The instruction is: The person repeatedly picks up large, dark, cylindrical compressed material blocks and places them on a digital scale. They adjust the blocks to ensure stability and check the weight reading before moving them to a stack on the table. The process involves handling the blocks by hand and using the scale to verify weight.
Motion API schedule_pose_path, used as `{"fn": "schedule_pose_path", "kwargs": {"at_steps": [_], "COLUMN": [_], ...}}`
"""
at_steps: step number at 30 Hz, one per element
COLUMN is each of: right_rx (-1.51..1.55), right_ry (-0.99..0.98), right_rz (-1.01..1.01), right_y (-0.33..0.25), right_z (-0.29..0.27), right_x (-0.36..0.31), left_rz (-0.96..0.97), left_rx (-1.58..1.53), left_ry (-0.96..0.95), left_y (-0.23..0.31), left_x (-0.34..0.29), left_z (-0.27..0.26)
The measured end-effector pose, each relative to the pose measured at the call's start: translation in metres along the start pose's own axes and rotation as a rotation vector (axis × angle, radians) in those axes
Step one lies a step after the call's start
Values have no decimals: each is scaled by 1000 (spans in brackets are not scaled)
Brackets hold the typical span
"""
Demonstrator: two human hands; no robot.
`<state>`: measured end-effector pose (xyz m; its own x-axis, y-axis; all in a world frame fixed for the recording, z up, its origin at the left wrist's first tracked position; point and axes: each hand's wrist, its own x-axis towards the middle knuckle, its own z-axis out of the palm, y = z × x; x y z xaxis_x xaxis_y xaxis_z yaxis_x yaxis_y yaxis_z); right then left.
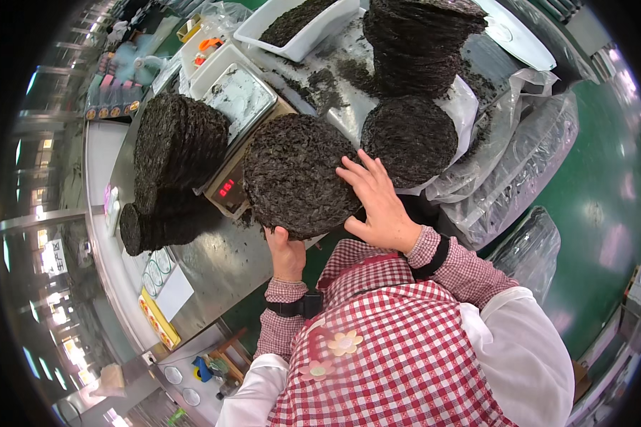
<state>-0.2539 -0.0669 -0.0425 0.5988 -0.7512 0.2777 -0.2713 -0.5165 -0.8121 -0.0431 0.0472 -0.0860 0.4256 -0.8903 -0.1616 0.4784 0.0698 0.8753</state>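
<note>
A round, dark cake of what looks like dried seaweed (pixel 299 174) is in front of me, tilted up beside a scale. My left hand (pixel 287 256) grips its lower edge, thumb on the near face and the other fingers hidden beneath. Against the right rim lies my right hand (pixel 377 203), fingers spread over the surface and thumb apart near the lower edge. The scale (pixel 228 186) has a lit red display and a metal pan (pixel 236 96), partly covered by the cake. Just right of my fingers lies another round seaweed cake (pixel 409 139).
At left stands a tall stack of seaweed cakes (pixel 174 142); another stack (pixel 420 46) rises at the back right. A white tub (pixel 295 28) holds loose seaweed. Clear plastic bags (pixel 509 171) hang over the table's right side. Dark crumbs litter the metal tabletop (pixel 238 267).
</note>
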Motion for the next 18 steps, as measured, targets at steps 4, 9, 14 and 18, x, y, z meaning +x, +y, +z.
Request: {"fn": "schedule_pose_path", "kwargs": {"at_steps": [4,9,14,18], "right_rx": [-67,273,-533,-210], "right_ry": [-162,278,629,311], "right_rz": [-71,342,649,123], "right_y": [6,34,122,47], "right_z": [-6,-18,-44,-25], "right_x": [-3,-14,-23,-9], "left_rz": [-26,-130,-228,-167], "left_rx": [24,12,-31,1], "left_ry": [39,63,103,27], "left_y": [-1,-5,-12,-9], "left_x": [-8,-11,-14,-11], "left_z": [-6,-12,-26,-6]}}
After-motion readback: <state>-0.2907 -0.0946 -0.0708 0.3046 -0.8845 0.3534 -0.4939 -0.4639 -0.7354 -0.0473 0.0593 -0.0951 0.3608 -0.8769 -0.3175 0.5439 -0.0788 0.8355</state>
